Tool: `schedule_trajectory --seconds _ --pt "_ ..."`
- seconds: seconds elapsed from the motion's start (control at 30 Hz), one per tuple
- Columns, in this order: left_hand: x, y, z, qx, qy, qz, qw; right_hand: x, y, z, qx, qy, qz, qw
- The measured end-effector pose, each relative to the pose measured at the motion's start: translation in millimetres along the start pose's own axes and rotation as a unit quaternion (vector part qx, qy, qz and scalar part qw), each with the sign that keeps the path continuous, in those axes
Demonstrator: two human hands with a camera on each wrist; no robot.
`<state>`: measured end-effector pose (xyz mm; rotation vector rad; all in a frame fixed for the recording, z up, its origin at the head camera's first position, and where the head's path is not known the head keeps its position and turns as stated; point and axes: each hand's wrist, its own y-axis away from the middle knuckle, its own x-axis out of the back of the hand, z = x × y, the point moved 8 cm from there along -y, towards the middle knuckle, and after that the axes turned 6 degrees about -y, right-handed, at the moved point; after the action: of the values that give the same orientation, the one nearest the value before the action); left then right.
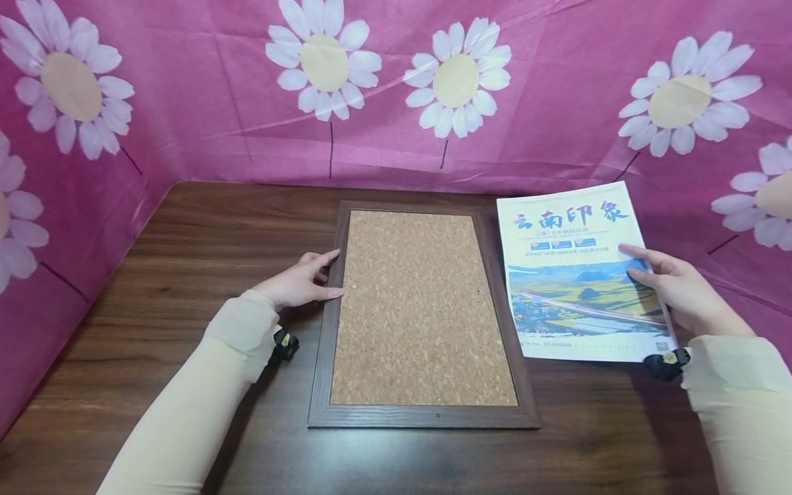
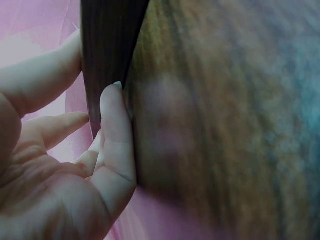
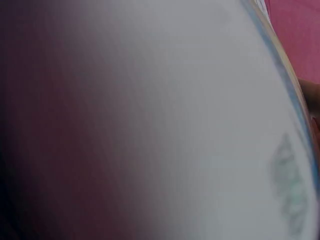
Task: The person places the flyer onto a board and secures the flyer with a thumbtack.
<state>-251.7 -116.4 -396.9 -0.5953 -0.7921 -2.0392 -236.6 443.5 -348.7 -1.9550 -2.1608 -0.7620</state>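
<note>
In the middle of the table lies a cork board (image 1: 421, 309) in a dark brown wood-look frame, cork side up. My left hand (image 1: 301, 278) grips the left side of that frame. The left wrist view has the frame's edge (image 2: 107, 50) between the thumb and fingers of the left hand (image 2: 65, 165). To the right, my right hand (image 1: 687, 289) holds a magazine (image 1: 575, 240) by its right edge, with two digits over the cover. Blue lettering and a landscape photo show on the cover. A blurred pale page (image 3: 200, 125) fills most of the right wrist view, hiding the right hand's grip.
The board lies on a dark wood-grain table (image 1: 167, 295). A pink cloth (image 1: 210, 89) printed with large white daisies hangs behind the table and along its sides. Small black cameras (image 1: 286, 344) sit at both wrists.
</note>
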Motion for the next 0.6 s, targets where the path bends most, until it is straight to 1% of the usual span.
schedule_trajectory --seconds 0.1,0.2,0.3,0.37,0.53,0.6 --pt "0.8 1.2 0.1 0.003 0.003 -0.001 1.0000 1.6 -1.4 -3.9 -0.008 -0.004 0.003 1.000" --pt "0.6 1.2 1.3 0.005 0.005 -0.003 1.0000 5.1 -0.5 -8.9 -0.012 0.018 0.019 1.000" --pt "0.3 1.6 1.9 0.006 0.005 -0.004 1.0000 9.3 0.3 -16.9 -0.011 0.024 0.036 0.999" --pt "0.2 1.7 2.1 0.005 0.004 -0.004 1.0000 12.1 2.0 -22.8 -0.010 0.010 0.047 0.999" --pt "0.3 0.9 0.8 0.005 0.002 -0.002 1.0000 15.9 5.6 -40.1 0.020 -0.029 0.079 0.996" --pt "0.4 0.6 -0.3 0.007 0.001 -0.002 1.0000 16.6 5.9 -47.1 0.033 -0.031 0.092 0.995"
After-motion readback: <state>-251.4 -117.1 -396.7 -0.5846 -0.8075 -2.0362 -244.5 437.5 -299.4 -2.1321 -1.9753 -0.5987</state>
